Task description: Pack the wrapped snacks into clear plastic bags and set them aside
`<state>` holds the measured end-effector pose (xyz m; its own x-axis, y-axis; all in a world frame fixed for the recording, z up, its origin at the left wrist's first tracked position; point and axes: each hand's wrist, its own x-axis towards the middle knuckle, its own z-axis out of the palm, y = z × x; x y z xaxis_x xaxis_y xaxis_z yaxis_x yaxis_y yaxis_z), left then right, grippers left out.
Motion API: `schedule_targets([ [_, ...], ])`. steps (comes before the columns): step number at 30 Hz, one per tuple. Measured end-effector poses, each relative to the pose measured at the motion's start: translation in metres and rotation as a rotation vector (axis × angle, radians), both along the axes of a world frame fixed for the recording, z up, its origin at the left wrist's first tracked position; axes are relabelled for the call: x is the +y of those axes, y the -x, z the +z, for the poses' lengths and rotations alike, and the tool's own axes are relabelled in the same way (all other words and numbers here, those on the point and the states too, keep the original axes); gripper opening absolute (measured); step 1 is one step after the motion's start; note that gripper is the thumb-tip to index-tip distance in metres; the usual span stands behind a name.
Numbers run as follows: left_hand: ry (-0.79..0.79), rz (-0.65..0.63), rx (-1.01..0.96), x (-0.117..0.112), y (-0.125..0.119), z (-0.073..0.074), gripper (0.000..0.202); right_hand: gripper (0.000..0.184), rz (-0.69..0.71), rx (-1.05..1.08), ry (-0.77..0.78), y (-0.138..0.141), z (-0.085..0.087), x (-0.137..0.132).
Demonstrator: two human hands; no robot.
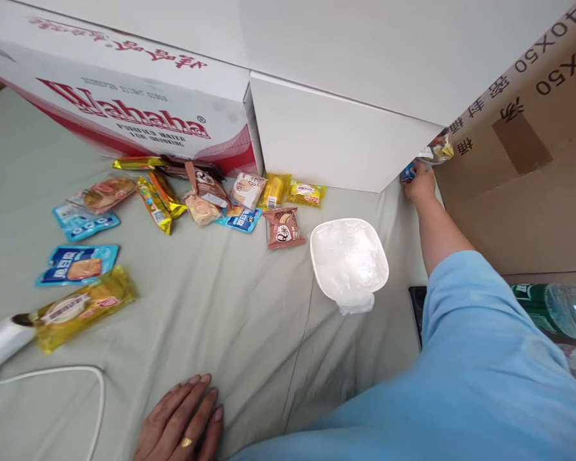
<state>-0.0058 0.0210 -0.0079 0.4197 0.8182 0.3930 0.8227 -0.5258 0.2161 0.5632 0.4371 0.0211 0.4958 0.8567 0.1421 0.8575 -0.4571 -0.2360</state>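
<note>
My left hand (182, 419) lies palm down on the grey-green sheet (230, 320), fingers outstretched, a ring on one. At the far right, my right hand (421, 184) reaches into the gap beside the white box, its fingers closed at a blue snack packet (407, 173). More wrapped snacks (441, 148) sit just beyond it, partly hidden. A white plastic tub (313, 250) stands mid-sheet with a clear plastic bag (355, 302) hanging over its near rim. Left of it lie a brown snack packet (284, 228) and yellow snack packets (307, 193).
A Wahaha water carton (138, 109) and a plain white box (330, 137) line the back. A brown cardboard box (523, 192) stands right, near plastic bottles (564, 310). Blue packets (79, 264), a yellow bread pack (86, 307), a plastic-film roll (4, 342) and white cable (100, 397) lie left.
</note>
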Motion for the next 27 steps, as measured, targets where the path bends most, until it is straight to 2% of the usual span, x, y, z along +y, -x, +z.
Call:
schedule_targets([
  [2,0.017,0.012,-0.023,-0.002,-0.001,0.000,0.026,0.059,-0.042,-0.001,0.030,0.015,0.013,-0.011],
  [4,0.023,0.021,-0.048,-0.004,-0.001,-0.002,0.028,0.048,0.013,0.036,-0.010,0.033,0.029,-0.032],
  [7,0.012,0.028,-0.078,-0.006,-0.001,-0.005,0.029,0.024,0.257,0.289,-0.066,0.071,0.053,-0.079],
  [10,-0.003,0.025,-0.099,-0.007,-0.002,-0.006,0.030,0.025,0.556,0.541,0.041,0.116,0.066,-0.132],
  [12,-0.014,0.017,-0.110,-0.008,-0.002,-0.006,0.030,0.023,0.728,0.498,0.131,0.145,0.066,-0.158],
  [14,-0.024,0.008,-0.121,-0.009,-0.003,-0.006,0.030,0.015,0.813,0.338,0.211,0.168,0.062,-0.173],
  [16,-0.032,0.004,-0.133,-0.011,-0.004,-0.007,0.031,0.004,0.801,0.169,0.249,0.182,0.061,-0.179],
  [18,-0.038,-0.001,-0.155,-0.013,-0.004,-0.009,0.031,0.009,0.752,0.077,0.195,0.187,0.068,-0.182],
  [21,-0.050,-0.009,-0.225,-0.016,-0.003,-0.013,0.029,0.005,0.693,0.116,0.006,0.187,0.098,-0.198],
  [24,-0.030,-0.023,-0.364,-0.017,-0.001,-0.015,0.024,0.010,0.610,0.422,-0.149,0.195,0.131,-0.233],
  [26,0.033,-0.017,-0.519,-0.017,-0.001,-0.010,0.020,0.018,0.562,0.768,-0.196,0.209,0.140,-0.265],
  [27,0.089,-0.002,-0.611,-0.016,-0.003,-0.005,0.017,0.020,0.539,0.944,-0.209,0.219,0.138,-0.281],
])
